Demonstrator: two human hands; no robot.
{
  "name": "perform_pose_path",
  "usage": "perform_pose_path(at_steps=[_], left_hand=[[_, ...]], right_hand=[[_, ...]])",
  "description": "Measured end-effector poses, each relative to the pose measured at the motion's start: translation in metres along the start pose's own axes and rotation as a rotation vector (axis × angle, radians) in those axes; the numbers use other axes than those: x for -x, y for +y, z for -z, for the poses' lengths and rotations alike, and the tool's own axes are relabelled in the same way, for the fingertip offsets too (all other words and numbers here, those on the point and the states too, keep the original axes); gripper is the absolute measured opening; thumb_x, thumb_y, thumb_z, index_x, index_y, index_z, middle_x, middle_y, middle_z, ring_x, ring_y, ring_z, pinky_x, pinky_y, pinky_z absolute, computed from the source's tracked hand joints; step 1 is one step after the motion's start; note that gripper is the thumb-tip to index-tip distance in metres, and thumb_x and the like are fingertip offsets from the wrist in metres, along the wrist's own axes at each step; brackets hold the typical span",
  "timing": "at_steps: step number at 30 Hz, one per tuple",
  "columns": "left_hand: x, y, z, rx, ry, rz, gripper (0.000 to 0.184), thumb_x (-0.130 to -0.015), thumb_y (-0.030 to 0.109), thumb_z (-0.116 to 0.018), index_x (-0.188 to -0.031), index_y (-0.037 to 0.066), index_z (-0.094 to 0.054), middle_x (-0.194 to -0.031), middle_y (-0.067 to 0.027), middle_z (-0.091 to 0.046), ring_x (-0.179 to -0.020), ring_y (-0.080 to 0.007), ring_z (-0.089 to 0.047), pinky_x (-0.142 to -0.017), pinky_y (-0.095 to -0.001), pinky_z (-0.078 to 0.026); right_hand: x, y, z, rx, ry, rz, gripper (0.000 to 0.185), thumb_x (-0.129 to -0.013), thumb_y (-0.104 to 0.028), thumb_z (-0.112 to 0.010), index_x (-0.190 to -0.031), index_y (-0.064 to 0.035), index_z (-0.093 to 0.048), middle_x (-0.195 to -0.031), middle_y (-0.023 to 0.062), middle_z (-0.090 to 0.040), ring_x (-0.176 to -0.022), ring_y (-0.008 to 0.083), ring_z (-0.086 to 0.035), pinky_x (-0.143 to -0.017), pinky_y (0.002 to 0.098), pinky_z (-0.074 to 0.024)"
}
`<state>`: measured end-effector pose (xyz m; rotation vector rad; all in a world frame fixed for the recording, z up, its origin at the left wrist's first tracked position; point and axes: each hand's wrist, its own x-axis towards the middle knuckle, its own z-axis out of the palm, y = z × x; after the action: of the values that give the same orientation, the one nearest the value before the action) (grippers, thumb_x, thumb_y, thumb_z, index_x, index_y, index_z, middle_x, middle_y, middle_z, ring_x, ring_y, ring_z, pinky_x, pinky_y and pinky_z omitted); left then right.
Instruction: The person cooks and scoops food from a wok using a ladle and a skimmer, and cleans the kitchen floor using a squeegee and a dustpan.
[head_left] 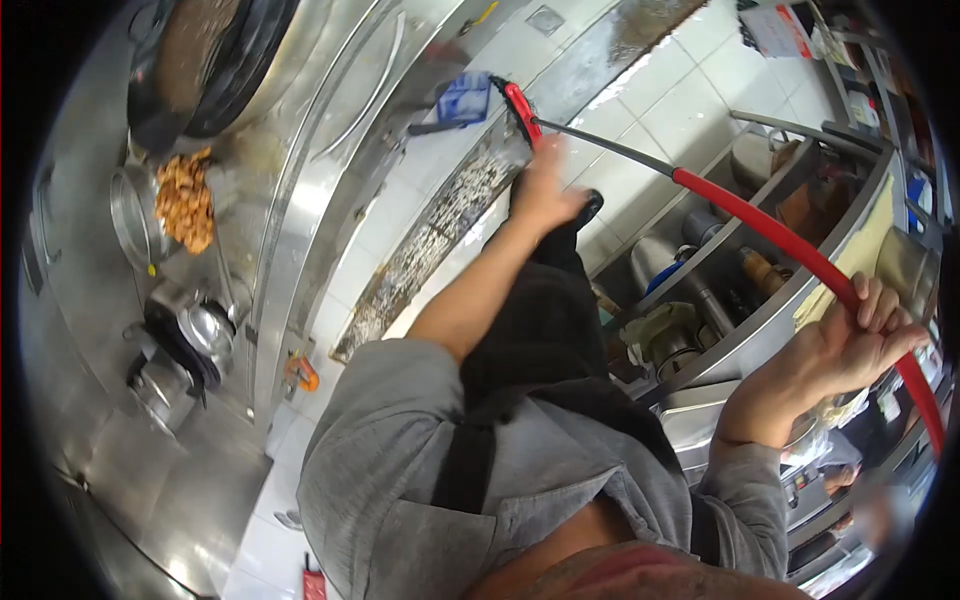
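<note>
My right hand (862,335) is closed around the red upper part of a long broom handle (760,220). The handle slopes across to a thinner dark section and ends at a red broom head (520,112) with black bristles, low by the floor. My left hand (550,188) hangs in front of me, close to the broom head in this view. It is blurred by motion, so its fingers cannot be made out clearly. Beside the bristles lies a blue dustpan (465,98) with a dark handle.
On my left runs a steel cooking counter with a black wok (240,65), a strainer (140,215), fried food pieces (186,200) and metal pots (195,330). At right stands a shelf rack (740,330) of pans. Underfoot are white tiles (665,110) and a dirty metal strip (450,215).
</note>
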<state>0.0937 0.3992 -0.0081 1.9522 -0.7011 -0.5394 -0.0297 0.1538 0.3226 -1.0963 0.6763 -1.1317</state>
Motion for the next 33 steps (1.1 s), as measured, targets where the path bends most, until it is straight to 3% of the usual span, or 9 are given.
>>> perform_pose_path(at_steps=[1, 2, 4, 7, 9, 15, 19, 22, 33], left_hand=[[-0.006, 0.041, -0.009, 0.014, -0.027, -0.172, 0.079, -0.066, 0.02, -0.069, -0.133, 0.002, -0.032, -0.14, -0.0212, -0.026, -0.131, -0.0352, -0.023, -0.107, -0.04, -0.02], [-0.013, 0.071, -0.017, 0.074, -0.021, -0.287, 0.063, -0.067, 0.022, -0.069, -0.121, 0.002, -0.045, -0.127, -0.0209, -0.044, -0.121, -0.0372, -0.037, -0.101, -0.0425, -0.029], [-0.024, 0.096, -0.027, 0.112, -0.17, -0.223, 0.032, -0.072, 0.026, -0.066, -0.092, 0.003, -0.059, -0.09, -0.0186, -0.061, -0.091, -0.0359, -0.057, -0.08, -0.0436, -0.042], [0.001, 0.096, -0.012, 0.011, -0.13, -0.059, 0.029, -0.077, 0.031, -0.061, -0.066, 0.004, -0.058, -0.058, -0.0155, -0.056, -0.061, -0.0368, -0.056, -0.06, -0.0444, -0.044], [0.028, 0.075, 0.005, -0.026, -0.161, -0.067, 0.035, -0.081, 0.032, -0.058, -0.058, 0.006, -0.058, -0.054, -0.0173, -0.054, -0.056, -0.038, -0.055, -0.053, -0.0446, -0.044], [0.115, -0.025, 0.044, -0.073, -0.145, 0.114, 0.023, -0.07, 0.021, -0.068, -0.066, 0.005, -0.052, -0.065, -0.0157, -0.057, -0.065, -0.0359, -0.057, -0.057, -0.0413, -0.044], [0.111, -0.013, 0.044, 0.057, -0.137, 0.23, 0.021, -0.066, 0.013, -0.069, -0.065, 0.006, -0.049, -0.066, -0.0132, -0.056, -0.064, -0.0334, -0.056, -0.056, -0.039, -0.043], [0.091, -0.003, 0.017, 0.018, -0.077, -0.137, 0.021, -0.069, 0.015, -0.068, -0.064, 0.005, -0.05, -0.063, -0.0149, -0.056, -0.062, -0.0354, -0.056, -0.054, -0.0403, -0.043], [-0.034, 0.05, -0.064, -0.18, -0.39, 0.05, 0.015, -0.07, 0.019, -0.064, -0.07, 0.006, -0.058, -0.067, -0.0175, -0.059, -0.069, -0.0374, -0.059, -0.062, -0.0435, -0.046]], right_hand=[[0.011, -0.003, -0.006, -0.003, 0.005, -0.02, 0.042, -0.083, -0.043, -0.056, -0.058, -0.0119, -0.041, -0.052, -0.0015, -0.026, -0.048, 0.0114, -0.03, -0.06, 0.0316, -0.0372], [0.021, -0.005, -0.013, -0.009, 0.004, -0.038, 0.041, -0.083, -0.043, -0.055, -0.059, -0.0119, -0.042, -0.052, -0.0015, -0.027, -0.049, 0.0115, -0.031, -0.062, 0.0321, -0.0379], [0.036, -0.008, -0.014, -0.012, 0.023, -0.053, 0.038, -0.083, -0.042, -0.057, -0.063, -0.0117, -0.043, -0.056, -0.0015, -0.031, -0.052, 0.0126, -0.034, -0.065, 0.035, -0.0395], [0.044, -0.028, -0.023, 0.056, -0.052, 0.071, 0.027, -0.086, -0.027, -0.056, -0.068, -0.0106, -0.046, -0.061, -0.0002, -0.037, -0.053, 0.0135, -0.036, -0.063, 0.0356, -0.0389], [0.043, -0.059, -0.032, -0.011, -0.096, 0.234, 0.018, -0.085, -0.014, -0.052, -0.069, -0.0083, -0.047, -0.061, 0.0008, -0.038, -0.053, 0.0139, -0.036, -0.061, 0.0345, -0.0373], [0.031, -0.078, -0.062, -0.061, -0.312, 0.025, 0.029, -0.088, -0.015, -0.051, -0.062, -0.011, -0.039, -0.056, -0.0019, -0.035, -0.044, 0.0061, -0.031, -0.043, 0.0215, -0.0302], [0.082, 0.0, -0.091, 0.085, -0.168, -0.154, 0.033, -0.09, -0.023, -0.051, -0.063, -0.0083, -0.038, -0.049, 0.0013, -0.034, -0.042, 0.0123, -0.035, -0.045, 0.0293, -0.0365], [0.067, -0.003, -0.086, 0.052, -0.13, -0.208, 0.034, -0.091, -0.026, -0.051, -0.064, -0.0089, -0.037, -0.049, 0.0013, -0.033, -0.042, 0.0122, -0.034, -0.046, 0.0293, -0.0373], [-0.056, -0.024, -0.027, -0.03, -0.043, -0.2, 0.022, -0.091, -0.021, -0.052, -0.076, -0.009, -0.041, -0.052, -0.0009, -0.035, -0.044, 0.0106, -0.036, -0.046, 0.0291, -0.0394]])
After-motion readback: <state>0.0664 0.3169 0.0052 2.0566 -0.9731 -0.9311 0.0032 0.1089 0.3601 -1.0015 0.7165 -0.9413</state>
